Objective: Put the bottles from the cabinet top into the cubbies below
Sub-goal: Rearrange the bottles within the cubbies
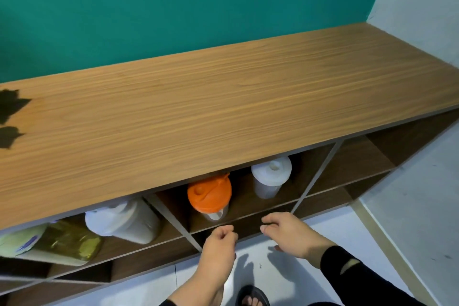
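Orange-lidded clear plastic shaker bottle stands upright in the middle upper cubby, a white-lidded shaker bottle beside it. Both sit just beyond and above my hands: left hand loosely curled, right hand half-open, both empty. Wooden cabinet top looks bare.

Low in the centre of the frame, my left hand reaches forward, fingers curled loosely inward, holding nothing. Just right of it, my right hand hovers palm down, fingers bent, empty, a black sleeve covering my forearm.
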Tool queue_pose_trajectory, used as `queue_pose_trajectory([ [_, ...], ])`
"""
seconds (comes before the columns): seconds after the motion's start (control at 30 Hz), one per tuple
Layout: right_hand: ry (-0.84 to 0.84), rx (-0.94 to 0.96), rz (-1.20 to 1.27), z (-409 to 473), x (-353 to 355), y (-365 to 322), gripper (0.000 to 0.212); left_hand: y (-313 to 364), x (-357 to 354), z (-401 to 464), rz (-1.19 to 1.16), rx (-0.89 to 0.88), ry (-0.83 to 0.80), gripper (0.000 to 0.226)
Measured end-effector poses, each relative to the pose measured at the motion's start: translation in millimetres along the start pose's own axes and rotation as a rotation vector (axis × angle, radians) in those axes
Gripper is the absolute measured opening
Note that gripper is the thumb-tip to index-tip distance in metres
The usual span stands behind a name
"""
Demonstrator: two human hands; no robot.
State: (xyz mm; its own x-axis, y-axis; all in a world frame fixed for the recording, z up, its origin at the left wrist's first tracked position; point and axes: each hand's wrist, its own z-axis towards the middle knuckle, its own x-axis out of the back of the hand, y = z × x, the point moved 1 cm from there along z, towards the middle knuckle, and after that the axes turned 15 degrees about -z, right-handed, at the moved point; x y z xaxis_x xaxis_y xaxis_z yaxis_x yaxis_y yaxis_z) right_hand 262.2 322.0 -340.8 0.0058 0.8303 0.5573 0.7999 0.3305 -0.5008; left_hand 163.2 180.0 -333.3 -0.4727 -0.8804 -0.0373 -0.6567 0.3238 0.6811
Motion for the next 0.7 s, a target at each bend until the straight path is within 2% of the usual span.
queue_pose_trajectory([
  [0.1,-0.012,0.106,-0.027,-8.3,-7.3,-40.3,0.058,-1.2,27.7,7.6,-0.074,-0.014,0.065,0.016],
  [0.2,0.068,0.028,0.171,-7.0,-23.4,-79.9,0.061,7.5,34.9,11.5,-0.092,-0.064,0.039,0.013],
  [0.33,0.228,-0.066,0.525,-2.0,-54.2,-112.3,0.040,18.1,39.2,10.4,-0.020,-0.235,-0.053,0.059],
  [0.37,0.279,-0.081,0.571,-1.7,-58.7,-115.7,0.038,20.0,40.1,9.1,0.001,-0.256,-0.065,0.062],
  [0.47,0.386,-0.064,0.584,0.8,-58.2,-118.8,0.039,20.6,39.4,6.7,0.016,-0.291,-0.091,0.056],
  [0.57,0.312,-0.024,0.563,7.9,-47.3,-115.6,0.046,17.9,39.3,5.6,0.003,-0.259,-0.074,0.049],
  [0.63,0.279,-0.050,0.516,10.6,-44.0,-110.0,0.040,18.1,42.2,6.7,-0.005,-0.259,-0.065,0.056],
  [0.7,0.286,-0.080,0.482,10.9,-46.4,-108.2,0.029,21.8,44.8,7.4,0.019,-0.258,-0.053,0.051],
])
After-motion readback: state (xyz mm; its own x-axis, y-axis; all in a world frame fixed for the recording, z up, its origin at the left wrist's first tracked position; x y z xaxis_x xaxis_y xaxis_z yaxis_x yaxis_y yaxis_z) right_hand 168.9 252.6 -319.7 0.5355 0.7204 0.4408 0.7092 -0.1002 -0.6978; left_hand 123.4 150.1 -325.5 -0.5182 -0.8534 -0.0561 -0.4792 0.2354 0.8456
